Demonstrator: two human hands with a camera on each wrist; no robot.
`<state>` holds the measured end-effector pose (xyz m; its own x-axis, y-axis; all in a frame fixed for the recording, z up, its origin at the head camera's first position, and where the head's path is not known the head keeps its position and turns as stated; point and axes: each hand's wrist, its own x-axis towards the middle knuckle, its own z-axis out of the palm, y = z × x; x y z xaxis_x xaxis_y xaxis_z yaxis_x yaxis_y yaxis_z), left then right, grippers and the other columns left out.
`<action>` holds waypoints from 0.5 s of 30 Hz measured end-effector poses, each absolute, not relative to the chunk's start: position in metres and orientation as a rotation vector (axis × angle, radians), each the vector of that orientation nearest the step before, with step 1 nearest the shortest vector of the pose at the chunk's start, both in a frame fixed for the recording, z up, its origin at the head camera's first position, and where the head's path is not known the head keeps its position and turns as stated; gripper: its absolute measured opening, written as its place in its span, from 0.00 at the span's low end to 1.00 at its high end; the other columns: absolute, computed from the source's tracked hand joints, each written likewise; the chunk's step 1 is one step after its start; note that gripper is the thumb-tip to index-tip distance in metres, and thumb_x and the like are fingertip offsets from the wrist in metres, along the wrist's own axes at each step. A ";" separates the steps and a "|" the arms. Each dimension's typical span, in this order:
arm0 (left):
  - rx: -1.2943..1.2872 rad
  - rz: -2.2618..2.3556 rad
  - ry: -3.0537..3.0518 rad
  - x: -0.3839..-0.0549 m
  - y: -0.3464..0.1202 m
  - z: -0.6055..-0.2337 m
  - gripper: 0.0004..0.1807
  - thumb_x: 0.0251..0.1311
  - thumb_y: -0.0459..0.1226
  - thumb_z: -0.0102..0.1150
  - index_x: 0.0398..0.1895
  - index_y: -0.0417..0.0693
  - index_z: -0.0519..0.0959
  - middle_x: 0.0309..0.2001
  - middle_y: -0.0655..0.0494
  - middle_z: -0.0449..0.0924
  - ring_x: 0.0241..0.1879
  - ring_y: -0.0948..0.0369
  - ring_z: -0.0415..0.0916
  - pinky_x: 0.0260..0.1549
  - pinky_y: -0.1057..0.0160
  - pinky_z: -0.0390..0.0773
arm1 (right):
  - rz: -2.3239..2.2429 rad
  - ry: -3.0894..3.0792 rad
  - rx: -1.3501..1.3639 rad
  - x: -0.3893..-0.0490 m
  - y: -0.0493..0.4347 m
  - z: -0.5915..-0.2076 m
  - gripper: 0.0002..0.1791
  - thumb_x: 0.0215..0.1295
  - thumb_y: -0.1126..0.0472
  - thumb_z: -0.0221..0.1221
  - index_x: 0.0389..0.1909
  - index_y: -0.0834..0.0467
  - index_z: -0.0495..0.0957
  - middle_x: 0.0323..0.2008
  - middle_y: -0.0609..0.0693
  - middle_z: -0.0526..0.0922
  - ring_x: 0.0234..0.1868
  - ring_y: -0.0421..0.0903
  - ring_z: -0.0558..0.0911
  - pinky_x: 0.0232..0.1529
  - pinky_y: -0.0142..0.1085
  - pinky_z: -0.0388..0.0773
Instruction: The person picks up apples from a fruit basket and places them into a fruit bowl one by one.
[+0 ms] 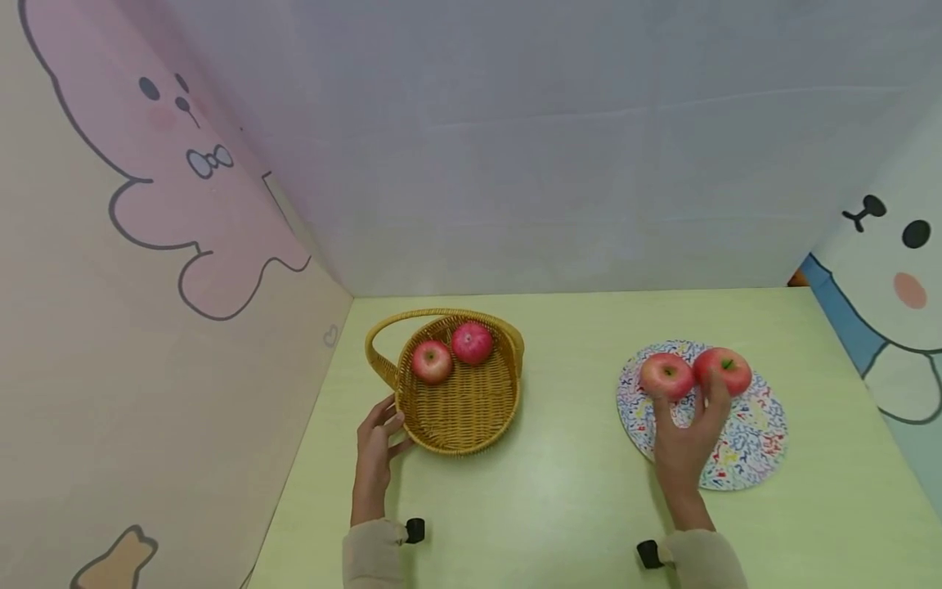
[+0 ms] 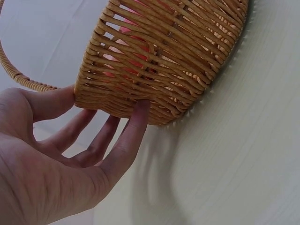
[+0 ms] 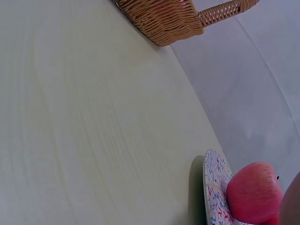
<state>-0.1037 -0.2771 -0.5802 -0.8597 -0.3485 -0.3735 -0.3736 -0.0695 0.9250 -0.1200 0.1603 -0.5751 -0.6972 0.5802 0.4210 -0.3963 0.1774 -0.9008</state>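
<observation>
Below a greyish backdrop [image 1: 559, 180], a pale tabletop [image 1: 567, 491] is being seen. Left of centre, the wicker basket [image 1: 459, 413], containing two red fruits [image 1: 432, 362], is being held by the left hand [image 1: 375, 448], fingers bent. At right, above the patterned plate [image 1: 751, 450], two apples [image 1: 666, 372] are being reached by the right hand [image 1: 684, 444], fingers parted.

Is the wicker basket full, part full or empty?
The wicker basket is part full: two red fruits lie inside toward its far side, while bare woven floor shows nearer the person.

Head view forward and down, wrist views lower, all sharing basket [image 1: 464, 413]
</observation>
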 end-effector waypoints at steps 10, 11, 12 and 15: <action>-0.813 2.123 2.134 -0.105 -0.276 -0.580 0.25 0.75 0.34 0.56 0.74 0.52 0.73 0.71 0.41 0.72 0.59 0.51 0.78 0.41 0.56 0.87 | 1.965 -1.703 0.204 -0.125 0.176 -0.581 0.43 0.57 0.89 0.60 0.75 0.71 0.61 0.73 0.71 0.65 0.74 0.54 0.70 0.70 0.28 0.71; -0.815 2.123 2.134 -0.106 -0.276 -0.580 0.25 0.75 0.34 0.56 0.74 0.52 0.73 0.71 0.41 0.72 0.59 0.51 0.78 0.41 0.56 0.87 | 2.008 -1.687 0.263 -0.125 0.178 -0.582 0.43 0.56 0.90 0.59 0.75 0.73 0.60 0.73 0.70 0.66 0.73 0.53 0.71 0.70 0.28 0.72; -0.816 2.123 2.133 -0.105 -0.276 -0.580 0.25 0.75 0.34 0.56 0.74 0.52 0.73 0.71 0.41 0.72 0.59 0.51 0.78 0.41 0.56 0.87 | 2.040 -1.697 0.298 -0.126 0.179 -0.581 0.43 0.56 0.90 0.59 0.74 0.74 0.60 0.73 0.69 0.67 0.73 0.51 0.73 0.69 0.28 0.73; -0.825 2.127 2.126 -0.105 -0.276 -0.580 0.25 0.75 0.33 0.56 0.74 0.52 0.73 0.70 0.41 0.73 0.59 0.51 0.78 0.41 0.56 0.87 | 2.099 -1.822 0.381 -0.126 0.185 -0.580 0.42 0.58 0.89 0.59 0.75 0.73 0.59 0.73 0.57 0.71 0.72 0.43 0.75 0.68 0.26 0.72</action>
<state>-0.1050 -0.2757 -0.5799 -0.8597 -0.3451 -0.3767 -0.3765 -0.0703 0.9237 -0.1258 0.1849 -0.5802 -0.9083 0.0751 0.4116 -0.4181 -0.1241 -0.8999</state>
